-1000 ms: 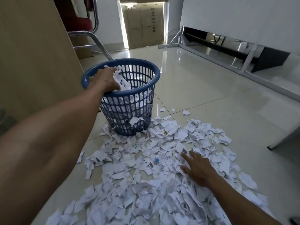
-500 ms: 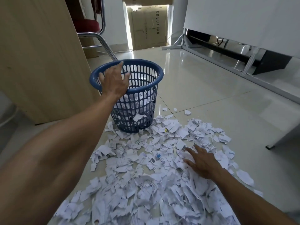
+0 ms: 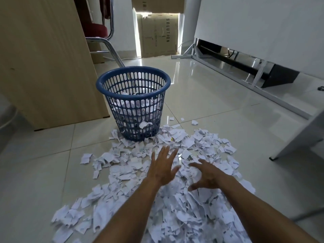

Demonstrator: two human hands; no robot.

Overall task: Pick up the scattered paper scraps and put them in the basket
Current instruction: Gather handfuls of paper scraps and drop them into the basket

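Observation:
A blue plastic basket [image 3: 108,78] with slotted walls stands upright on the floor, partly filled with white paper scraps. A wide heap of torn paper scraps [image 3: 184,213] covers the tiles in front of it and reaches its foot. My left hand [image 3: 162,168] hovers over the middle of the heap with fingers spread and straight, holding nothing. My right hand [image 3: 207,175] is just to its right, fingers spread and slightly bent over the scraps, also holding nothing. Both hands are about one basket height nearer to me than the basket.
A tall wooden panel [image 3: 43,58] stands left of the basket. Behind it are a chair with a red seat [image 3: 98,30] and metal legs, and a cardboard box [image 3: 157,34]. A white board on a metal frame [image 3: 254,28] runs along the right.
My left hand has left the basket rim, where it dropped a handful of scraps, and come back down over the heap beside my right hand. The right hand lifted slightly and spread.

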